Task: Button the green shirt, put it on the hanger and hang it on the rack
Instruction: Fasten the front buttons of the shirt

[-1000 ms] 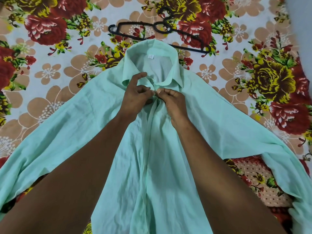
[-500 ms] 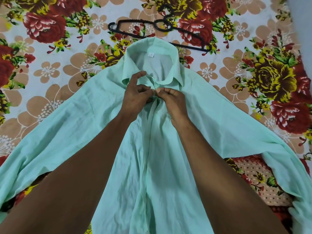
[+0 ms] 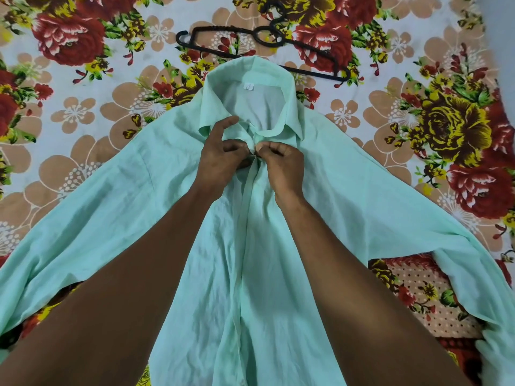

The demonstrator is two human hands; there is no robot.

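Note:
The pale green shirt (image 3: 348,196) lies face up on a floral bedsheet, sleeves spread to both sides, collar at the far end. My left hand (image 3: 220,154) and my right hand (image 3: 281,162) meet at the front placket just below the collar, each pinching one edge of the cloth between thumb and fingers. The button itself is hidden under my fingertips. A black plastic hanger (image 3: 259,41) lies flat on the sheet just beyond the collar, partly covered by it.
The floral bedsheet (image 3: 83,112) covers the whole surface. A pale wall or edge strip (image 3: 501,37) runs down the far right. No rack is in view.
Both hands stay pinched at the same spot below the collar; my right thumb and fingers have shifted slightly at the placket. The shirt and hanger have not moved.

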